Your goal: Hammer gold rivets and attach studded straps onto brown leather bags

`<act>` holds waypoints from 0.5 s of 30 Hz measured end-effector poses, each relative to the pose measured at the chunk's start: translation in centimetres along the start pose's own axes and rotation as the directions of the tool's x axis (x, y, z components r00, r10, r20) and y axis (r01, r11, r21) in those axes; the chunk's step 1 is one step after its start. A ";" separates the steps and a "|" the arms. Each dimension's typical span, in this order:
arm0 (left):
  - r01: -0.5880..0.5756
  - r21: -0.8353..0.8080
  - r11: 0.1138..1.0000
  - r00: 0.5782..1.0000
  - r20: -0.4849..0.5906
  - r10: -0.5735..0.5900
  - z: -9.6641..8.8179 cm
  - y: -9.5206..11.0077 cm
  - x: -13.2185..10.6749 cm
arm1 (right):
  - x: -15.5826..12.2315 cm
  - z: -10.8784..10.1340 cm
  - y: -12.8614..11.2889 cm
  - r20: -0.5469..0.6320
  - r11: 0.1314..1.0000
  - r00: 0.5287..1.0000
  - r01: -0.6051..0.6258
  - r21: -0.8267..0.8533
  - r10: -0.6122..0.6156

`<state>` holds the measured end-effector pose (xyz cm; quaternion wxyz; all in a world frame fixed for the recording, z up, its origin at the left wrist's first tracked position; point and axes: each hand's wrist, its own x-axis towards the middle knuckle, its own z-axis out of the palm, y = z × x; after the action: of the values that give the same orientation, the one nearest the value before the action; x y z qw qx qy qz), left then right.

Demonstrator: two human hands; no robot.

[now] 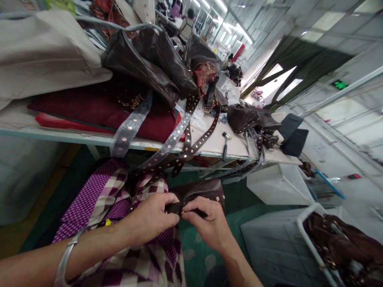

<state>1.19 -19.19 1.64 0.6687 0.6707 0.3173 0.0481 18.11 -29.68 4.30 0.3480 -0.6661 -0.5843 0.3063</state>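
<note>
Dark leather piece (206,189) gripped by both hands

From my remote seat I see the bench (206,148) running from left to far right, loaded with dark bags (143,59); their studded straps (206,135) droop over the near edge, perhaps to save room on top. At near right, a pale bin (266,235) holds brown leather goods (353,247), probably to keep them off the floor. The leather piece is near the centre, short of the bench and beside the checked clothing (149,259), presumably for a close look. The left hand (154,213) has its fingers clamped on it, I judge to steady it; the right hand (209,221) pinches the same edge, though I can't tell whether something tiny lies between its fingers. On the bench's right part, a hammer (224,152) lies handle nearward, handy for grasping. Small studs (223,197) dot the piece's right end.
</note>
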 end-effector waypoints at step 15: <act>0.003 0.206 0.979 0.999 -0.050 0.008 1.5 -2.1 1.4 | 0.5 0.4 1.1 0.079 0.876 0.909 -0.416 0.246 0.409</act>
<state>2.25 -19.99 -0.97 0.5874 0.7353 0.3365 0.0326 18.42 -29.17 3.18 0.3509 -0.7206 -0.3884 0.4547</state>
